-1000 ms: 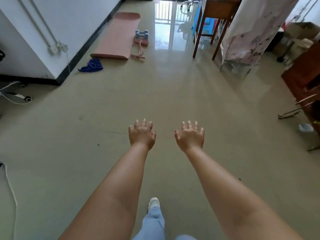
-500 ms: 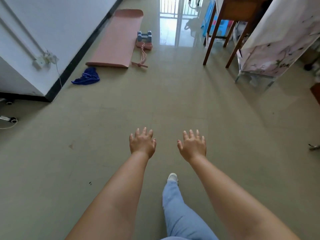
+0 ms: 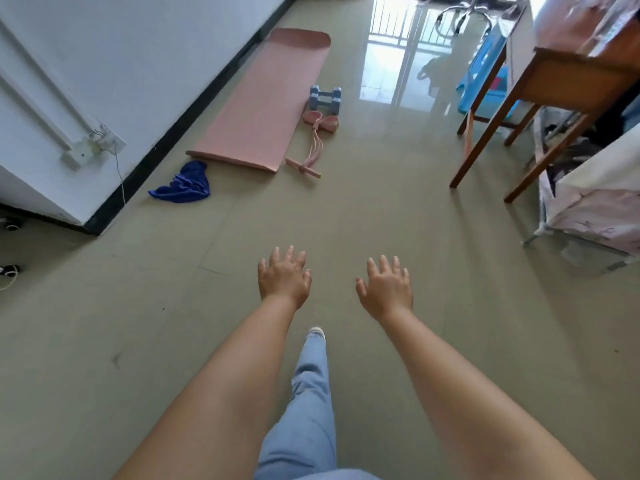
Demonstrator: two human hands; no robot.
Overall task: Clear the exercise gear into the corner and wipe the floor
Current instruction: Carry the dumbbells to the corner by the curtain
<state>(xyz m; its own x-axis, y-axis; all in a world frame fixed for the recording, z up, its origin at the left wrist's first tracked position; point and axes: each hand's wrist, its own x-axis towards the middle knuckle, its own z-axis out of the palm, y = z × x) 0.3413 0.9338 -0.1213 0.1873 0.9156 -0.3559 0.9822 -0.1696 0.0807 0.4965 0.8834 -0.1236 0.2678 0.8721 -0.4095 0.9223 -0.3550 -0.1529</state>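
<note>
Approaching the gear is the step judged to be in hand: nothing has been collected, and no wiping has begun. Largest in view, the floor (image 3: 398,216) runs bare and glossy through the centre of the frame. At upper centre-left, the pink exercise mat (image 3: 263,102) lies unrolled and flat, its long edge beside the dark skirting of the wall. Just right of the mat's far half stands the grey-blue dumbbell (image 3: 325,98), and touching or nearly touching it, nearer the camera, lies the pink pull-rope exerciser (image 3: 317,136), its cords trailing toward the mat's near corner. A crumpled blue cloth (image 3: 183,183) rests at left of centre, just beside the mat's near end. In the lower half of the frame, the left hand (image 3: 284,277) and right hand (image 3: 386,289) are extended palm-down, fingers spread and relaxed, holding nothing, well apart from all gear. One trouser leg and shoe tip show between the forearms. The next move likely calls for closing the remaining distance, then crouching to grasp the small items or roll the mat.
</note>
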